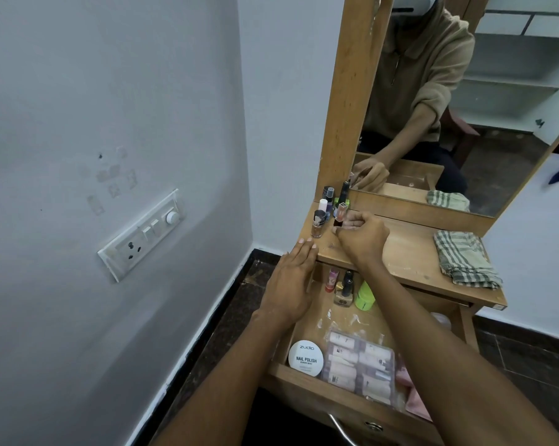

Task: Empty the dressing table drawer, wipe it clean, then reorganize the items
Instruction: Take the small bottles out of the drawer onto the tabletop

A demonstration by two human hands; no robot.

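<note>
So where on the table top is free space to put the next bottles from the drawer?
The bare wood between the right hand and the checked cloth is free. The back left corner is crowded with nail polish bottles, and the left hand rests at that edge.

1. Pale grey-white walls (94,91) meet in a corner behind the dressing table.
2. A white switchboard (142,235) with sockets, switches and a dial sits on the left wall, below patches of tape residue (110,180).
3. Dark speckled floor (226,317) has a white skirting line.
4. The wooden-framed mirror (465,107) reflects white shelves.
</note>
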